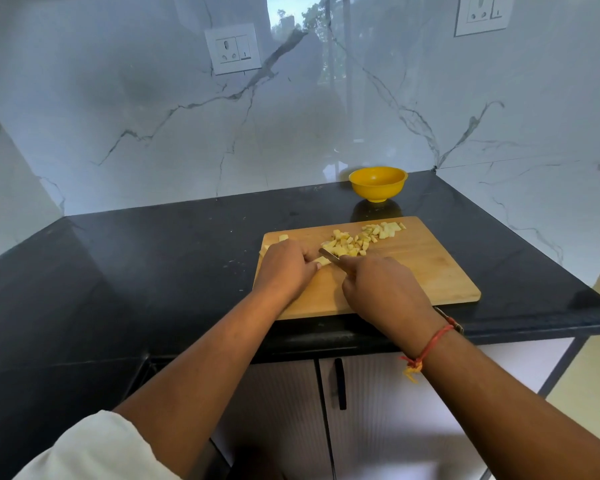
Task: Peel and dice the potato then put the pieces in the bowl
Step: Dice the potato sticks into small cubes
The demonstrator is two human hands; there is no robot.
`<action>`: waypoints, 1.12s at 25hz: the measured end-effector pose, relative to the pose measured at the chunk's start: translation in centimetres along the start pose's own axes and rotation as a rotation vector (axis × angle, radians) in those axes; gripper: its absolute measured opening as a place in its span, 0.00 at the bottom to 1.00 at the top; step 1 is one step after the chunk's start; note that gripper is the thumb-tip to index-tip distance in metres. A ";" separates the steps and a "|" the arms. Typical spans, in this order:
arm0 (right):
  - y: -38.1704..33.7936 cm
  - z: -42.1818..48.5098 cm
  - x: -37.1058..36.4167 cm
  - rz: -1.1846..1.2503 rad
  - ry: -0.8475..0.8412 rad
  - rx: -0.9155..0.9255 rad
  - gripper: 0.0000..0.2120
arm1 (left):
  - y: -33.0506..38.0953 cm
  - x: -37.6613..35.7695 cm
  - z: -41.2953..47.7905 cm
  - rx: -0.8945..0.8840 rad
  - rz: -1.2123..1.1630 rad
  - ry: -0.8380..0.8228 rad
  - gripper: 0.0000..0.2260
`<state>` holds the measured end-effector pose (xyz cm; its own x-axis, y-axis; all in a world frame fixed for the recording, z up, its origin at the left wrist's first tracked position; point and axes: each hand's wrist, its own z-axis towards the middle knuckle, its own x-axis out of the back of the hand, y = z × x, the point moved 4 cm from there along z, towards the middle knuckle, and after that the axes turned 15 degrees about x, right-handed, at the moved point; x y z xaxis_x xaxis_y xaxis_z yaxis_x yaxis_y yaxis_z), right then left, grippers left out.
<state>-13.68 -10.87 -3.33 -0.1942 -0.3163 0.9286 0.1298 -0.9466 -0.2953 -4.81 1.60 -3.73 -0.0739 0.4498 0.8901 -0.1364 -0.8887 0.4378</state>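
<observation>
A wooden cutting board [413, 271] lies on the black counter. My left hand [284, 268] holds down a pale potato strip [323, 260] with curled fingers at the board's left part. My right hand [381, 289] grips a knife [328, 254], whose blade meets the strip just right of my left fingertips; the handle is hidden in my fist. A heap of diced potato pieces [350, 242] spreads behind the blade, with more pieces [387, 230] toward the board's far edge. A yellow bowl [377, 183] stands behind the board near the wall, with nothing visible inside.
The black countertop [153, 258] stretches left of the board. Marble wall panels close off the back and right side, with sockets [232, 48] high up. The counter's front edge runs just under my wrists, above a cabinet door with a black handle [340, 382].
</observation>
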 end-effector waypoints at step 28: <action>0.6 -2.0 -0.1 -0.221 -0.084 0.031 0.28 | -0.1 -1.0 -0.6 -0.072 -0.048 0.138 0.09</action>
<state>-15.53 -11.54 -4.05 -0.1403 -0.0942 0.9856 0.1232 -0.9894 -0.0770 -5.28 1.27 -4.77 -0.2000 0.5042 0.8401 -0.2136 -0.8593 0.4648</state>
